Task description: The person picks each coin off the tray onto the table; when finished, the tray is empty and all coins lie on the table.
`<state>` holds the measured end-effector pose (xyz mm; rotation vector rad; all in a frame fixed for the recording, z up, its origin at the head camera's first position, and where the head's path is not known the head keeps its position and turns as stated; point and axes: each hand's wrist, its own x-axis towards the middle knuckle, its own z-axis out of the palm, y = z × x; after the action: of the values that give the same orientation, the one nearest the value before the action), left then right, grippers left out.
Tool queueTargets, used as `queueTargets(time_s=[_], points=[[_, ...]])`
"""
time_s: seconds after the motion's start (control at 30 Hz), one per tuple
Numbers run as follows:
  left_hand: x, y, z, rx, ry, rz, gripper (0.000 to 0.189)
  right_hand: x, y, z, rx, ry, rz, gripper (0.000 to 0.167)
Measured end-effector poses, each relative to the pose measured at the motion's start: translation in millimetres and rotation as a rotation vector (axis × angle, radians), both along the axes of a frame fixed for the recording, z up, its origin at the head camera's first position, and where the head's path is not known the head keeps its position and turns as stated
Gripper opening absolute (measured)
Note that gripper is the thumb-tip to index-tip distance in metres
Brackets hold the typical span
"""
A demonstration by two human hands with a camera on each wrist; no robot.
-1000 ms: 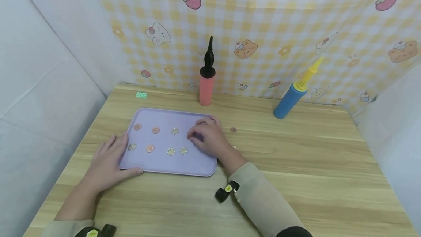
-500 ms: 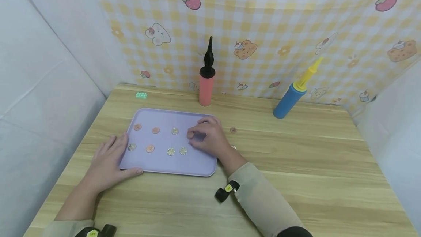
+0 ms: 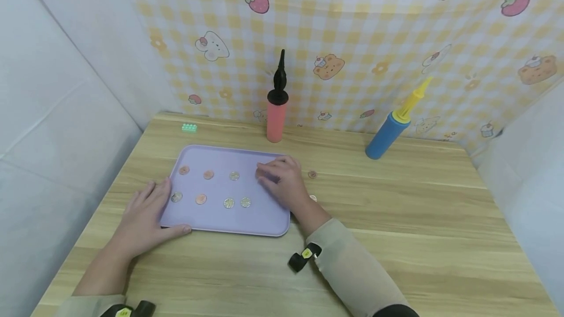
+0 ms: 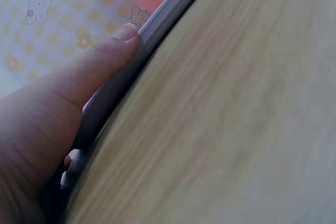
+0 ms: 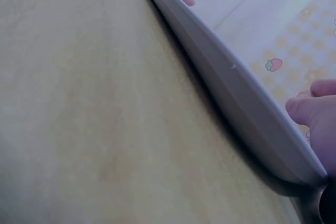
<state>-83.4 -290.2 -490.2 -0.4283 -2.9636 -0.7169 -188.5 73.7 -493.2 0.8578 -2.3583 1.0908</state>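
Note:
A lilac tray [image 3: 260, 221] lies on the wooden table, with copper coins [image 3: 201, 199] and silvery coins [image 3: 229, 203] in two loose rows on it. My left hand [image 3: 143, 221] rests against the tray's front left corner, fingers along the left side and thumb at the front edge. Over the tray's right part, my right hand [image 3: 284, 182] pinches a coin [image 5: 304, 94] between thumb and fingertips, apart from the other coins. Most of that coin is hidden by the fingers. Just right of the tray lie a copper coin [image 3: 312, 174] and a silvery coin [image 3: 313, 198], the latter partly behind the wrist.
Behind the tray stands a pink hand pump [image 3: 275, 121] with a black nozzle. Farther right, a blue pump [image 3: 387, 136] with a yellow nozzle leans slightly. A small green toy brick [image 3: 189, 127] sits at the back left. A checked cloth [image 3: 352, 28] hangs behind the table.
My right hand has turned and shifted slightly to the right, still pinching the coin, whose face showed more half a second ago. The left hand and the tray have stayed put.

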Motion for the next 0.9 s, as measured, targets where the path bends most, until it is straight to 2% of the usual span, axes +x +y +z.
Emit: queueTargets(time_s=[0.27, 0.6, 0.9], points=[[-0.7, -1.9, 0.0, -0.005, -0.001, 0.002, 0.133, 1.5, 1, -1.6, 0.023, 0.003, -0.051, 0.035], [-2.1, -1.6, 0.7, -0.016, -0.011, 0.003, 0.133, 4.2, 13, -4.4, -0.005, 0.078, -0.065, 0.031], [-2.9, -2.4, 0.3, -0.007, 0.001, -0.001, 0.132, 10.0, 31, -4.8, 0.014, 0.136, -0.093, 0.033]])
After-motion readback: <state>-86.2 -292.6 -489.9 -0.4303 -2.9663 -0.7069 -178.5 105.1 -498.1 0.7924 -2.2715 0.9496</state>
